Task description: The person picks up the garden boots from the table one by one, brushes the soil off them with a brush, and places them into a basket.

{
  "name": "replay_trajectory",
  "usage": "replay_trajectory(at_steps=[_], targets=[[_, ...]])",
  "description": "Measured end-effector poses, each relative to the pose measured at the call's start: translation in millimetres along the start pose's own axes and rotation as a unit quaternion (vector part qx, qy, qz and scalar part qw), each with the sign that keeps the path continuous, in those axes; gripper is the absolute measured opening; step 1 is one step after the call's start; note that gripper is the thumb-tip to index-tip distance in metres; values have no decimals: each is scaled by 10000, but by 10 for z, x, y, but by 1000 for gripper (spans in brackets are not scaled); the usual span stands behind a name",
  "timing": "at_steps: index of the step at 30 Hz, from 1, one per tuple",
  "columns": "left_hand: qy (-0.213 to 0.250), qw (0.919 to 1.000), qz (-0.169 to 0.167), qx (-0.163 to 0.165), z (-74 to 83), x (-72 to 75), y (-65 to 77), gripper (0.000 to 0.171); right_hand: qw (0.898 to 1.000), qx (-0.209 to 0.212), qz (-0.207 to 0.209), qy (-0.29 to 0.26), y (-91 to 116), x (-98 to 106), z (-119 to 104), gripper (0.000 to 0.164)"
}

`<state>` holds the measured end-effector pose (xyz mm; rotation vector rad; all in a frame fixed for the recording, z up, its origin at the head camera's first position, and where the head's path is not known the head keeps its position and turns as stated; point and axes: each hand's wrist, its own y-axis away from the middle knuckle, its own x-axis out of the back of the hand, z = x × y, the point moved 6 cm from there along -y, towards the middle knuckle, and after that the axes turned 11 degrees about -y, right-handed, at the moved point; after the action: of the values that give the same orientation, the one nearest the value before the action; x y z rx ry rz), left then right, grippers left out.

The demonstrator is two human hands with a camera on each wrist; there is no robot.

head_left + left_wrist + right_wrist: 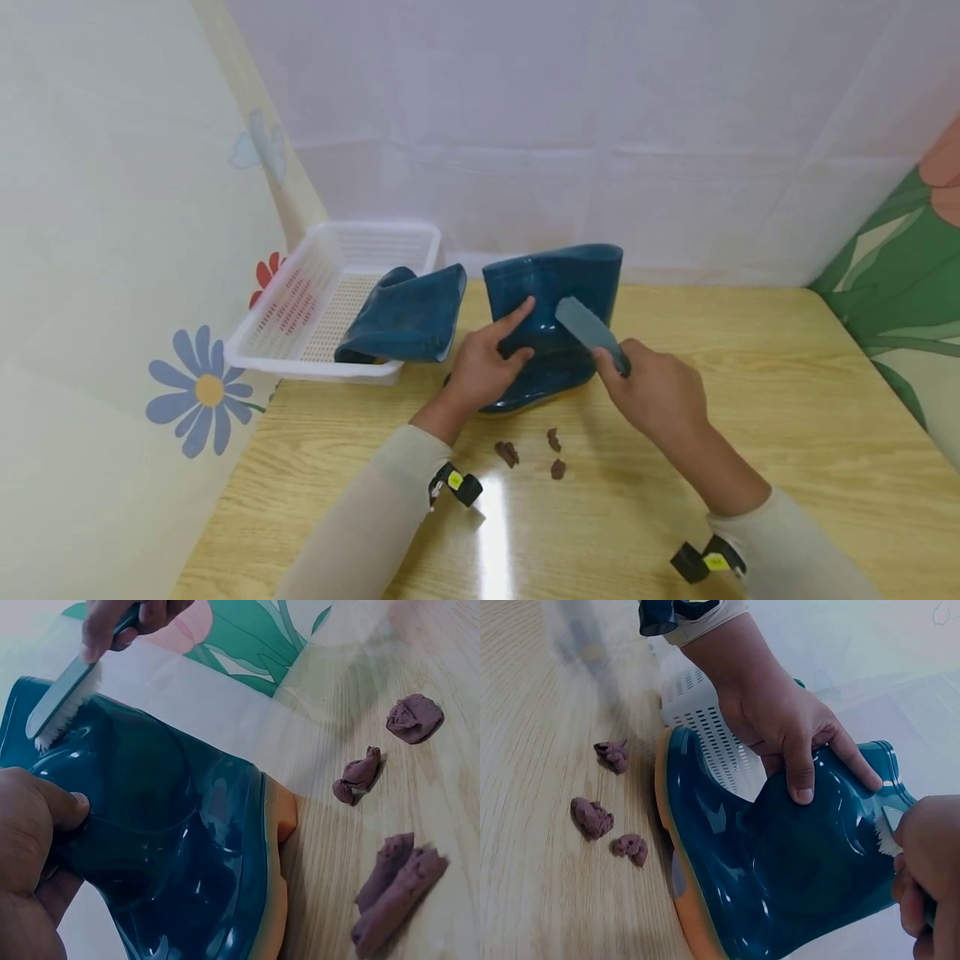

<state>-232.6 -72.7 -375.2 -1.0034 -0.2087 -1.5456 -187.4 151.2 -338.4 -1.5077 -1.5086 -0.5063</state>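
Note:
A glossy dark-teal rain boot [551,371] with an orange sole stands on the table, its opening upward. My left hand [480,371] grips the boot's shaft, with the thumb and index finger on the near side and other fingers behind it. My right hand [663,387] holds a brush [588,325] by its grey-green handle. In the left wrist view the white bristles [67,720] meet the upper shaft. The right wrist view shows the bristles against the same shaft, the handle partly hidden by my fingers.
Several brown clumps [507,453] lie on the wooden table [750,358] in front of the boot. At the back left stands a white plastic basket [251,337], with a second teal boot [408,312] lying in it, its shaft over the rim. A white cloth backdrop [525,108] hangs behind.

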Motion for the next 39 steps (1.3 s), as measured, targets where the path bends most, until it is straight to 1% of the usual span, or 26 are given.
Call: replay_trajectory(at_steps=[4,7,12,15,17,19,22,25,28,33,36,39], targets=[[0,9999,-25,122,2,11,-4,75,9999,-65,34,-122,40,19,52,41],[3,9998,-67,182,10,14,-6,75,9993,-4,234,-280,72,41,75,38],[-65,9998,-93,154,20,8,-9,75,9944,363,781,-612,94,91,42,31],[-112,9999,-73,101,20,6,-7,75,9915,529,965,-689,76,107,-2,29],[-119,9999,-51,62,18,7,-2,75,9926,571,892,-592,50,94,-30,30],[-131,9999,-29,19,14,7,3,75,9953,534,692,-404,19,64,-50,32],[-100,9999,-5,-46,11,5,12,75,9987,338,357,-145,-6,23,-48,37],[-48,10000,7,-74,11,5,14,76,9997,116,237,-16,4,20,-13,40],[6,10000,17,-55,16,13,12,76,9992,87,382,1,25,54,16,39],[-18,10000,4,-28,22,21,9,74,9974,169,695,-86,51,94,54,37],[-65,10000,1,-29,27,22,4,74,9958,101,861,-291,61,107,67,37],[-65,10000,11,-42,29,23,3,74,9943,153,947,-456,62,113,40,35]])
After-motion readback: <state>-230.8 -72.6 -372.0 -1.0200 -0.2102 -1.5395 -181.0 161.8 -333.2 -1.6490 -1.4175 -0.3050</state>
